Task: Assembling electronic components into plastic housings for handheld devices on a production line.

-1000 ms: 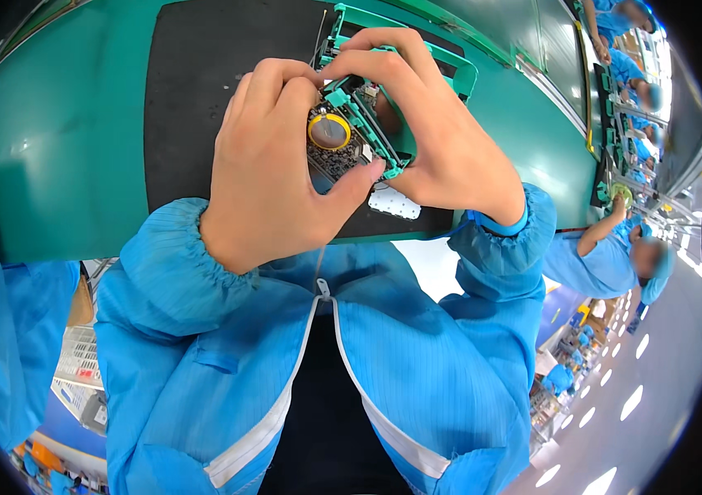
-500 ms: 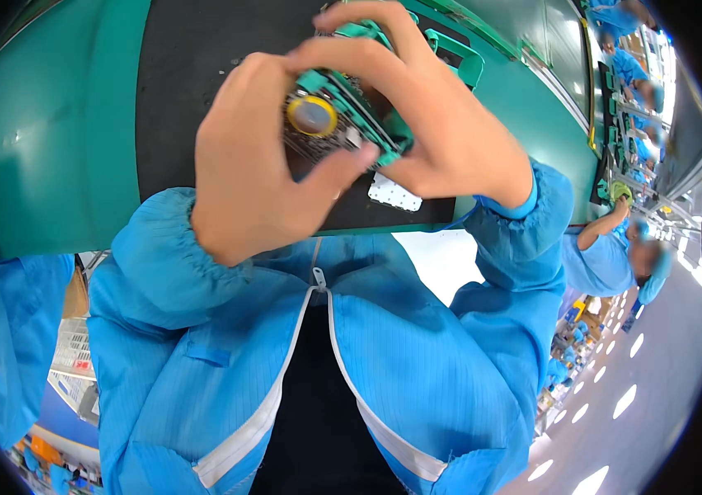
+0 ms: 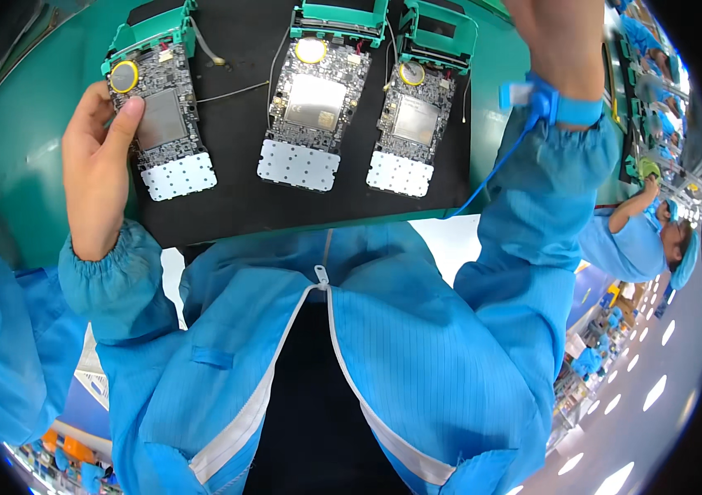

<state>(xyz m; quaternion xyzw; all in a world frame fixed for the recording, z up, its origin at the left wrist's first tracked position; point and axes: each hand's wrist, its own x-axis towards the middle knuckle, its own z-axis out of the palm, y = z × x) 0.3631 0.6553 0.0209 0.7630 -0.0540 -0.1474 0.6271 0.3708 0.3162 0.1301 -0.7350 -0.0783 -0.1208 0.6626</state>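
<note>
Three circuit boards lie in a row, each with a green plastic frame at its far end, a yellow-ringed round cell, a silver shield and a white dotted strip at its near end. My left hand [image 3: 97,169] has thumb and fingers closed on the left edge of the left circuit board [image 3: 176,81], beside its cell. The middle circuit board [image 3: 283,136] and the right circuit board [image 3: 413,148] are untouched. My right hand [image 3: 558,41], wearing a blue wrist strap [image 3: 577,110], reaches past the top right edge of the view; its fingers are hidden.
Under the boards is a black mat [image 3: 227,198] on a green bench [image 3: 29,148]. Thin grey cables [image 3: 235,95] run between the boards. The strap's blue cord [image 3: 495,169] slants down to the bench edge. Another person [image 3: 635,235] sits at the right; a blue sleeve [image 3: 4,330] shows at left.
Both hands were together around a tilted board over the mat. Now my left hand is farther left on a board lying flat, and my right hand has moved away to the upper right.
</note>
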